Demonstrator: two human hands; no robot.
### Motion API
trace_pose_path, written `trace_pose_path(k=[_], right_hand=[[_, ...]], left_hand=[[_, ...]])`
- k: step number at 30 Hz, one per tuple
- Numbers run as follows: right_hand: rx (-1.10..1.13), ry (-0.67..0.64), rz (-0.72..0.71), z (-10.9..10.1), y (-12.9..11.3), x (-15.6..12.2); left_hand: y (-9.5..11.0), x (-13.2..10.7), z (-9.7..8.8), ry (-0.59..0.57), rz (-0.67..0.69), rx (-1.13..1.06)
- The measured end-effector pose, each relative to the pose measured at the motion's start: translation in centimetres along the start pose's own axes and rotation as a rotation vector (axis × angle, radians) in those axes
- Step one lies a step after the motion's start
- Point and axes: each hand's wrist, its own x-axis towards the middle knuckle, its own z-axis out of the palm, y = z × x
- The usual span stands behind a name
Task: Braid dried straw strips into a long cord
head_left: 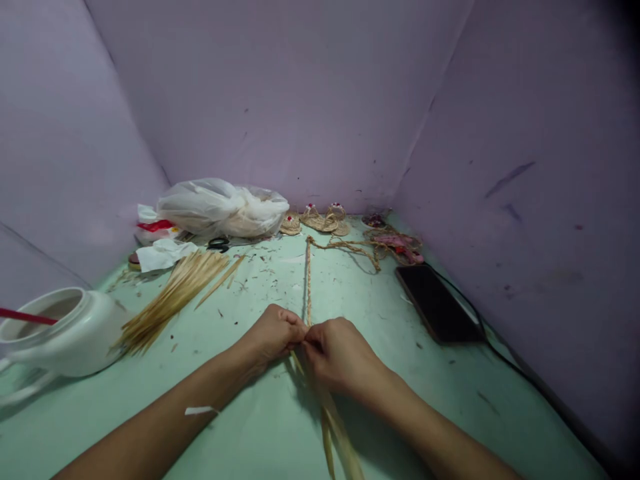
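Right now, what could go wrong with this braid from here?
If the left hand or right hand loosens its grip near the braid's near end, the weave might slacken. The loose strips trailing toward the person could tangle. The strip bundle lies close beside the white pot, so a knock to either might disturb the other.

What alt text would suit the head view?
The left hand and right hand pinch the near end of a braided cord on a green surface, loose strips trailing toward the viewer. A straw bundle and white pot lie left, a phone right.
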Motion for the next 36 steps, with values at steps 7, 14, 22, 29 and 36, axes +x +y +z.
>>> trace_pose_path(k=[7, 14, 22, 29, 36], right_hand=[[0.668, -0.081, 0.285, -2.0, 2.2, 1.7], [1.283, -0.333, 0.404, -1.5, 0.9, 1.7], [0.761, -0.138, 0.325, -0.2, 2.0, 2.3], [0.665, -0.110, 0.308, 0.9, 2.8, 2.7], [0.843, -0.105, 0.365, 1.0, 1.9, 2.4]], left_hand=[[0.2, -0.1, -0.2, -0.021, 0.026, -0.111], [-0.4, -0.1, -0.4, -0.035, 0.108, -0.041], [-0.5, 0.1, -0.8, -0.025, 0.282, 0.306], [1.0, -0.8, -1.8, -0.032, 0.145, 0.604], [0.2, -3.2, 0.9, 0.187, 0.243, 0.867]])
